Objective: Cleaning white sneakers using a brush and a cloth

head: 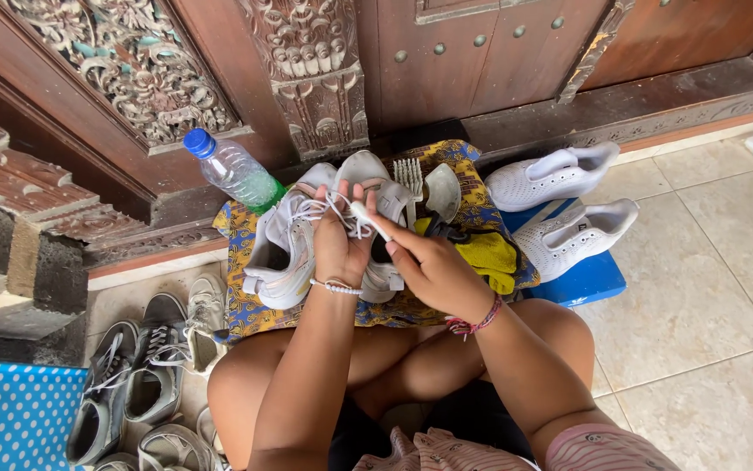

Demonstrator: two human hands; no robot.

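Observation:
I sit cross-legged over a patterned yellow and blue cloth with two pale grey sneakers on it. My left hand grips the right-hand sneaker at its tongue, with white laces looped over my fingers. The other sneaker lies just left of that hand. My right hand pinches a thin white brush-like stick, its tip against the held sneaker by my left thumb. The working end of the stick is hidden.
A metal fork, a spoon and a yellow rag lie on the cloth. A water bottle leans at the left. Two white sneakers rest on a blue board. Grey shoes crowd the lower left. A carved wooden door stands behind.

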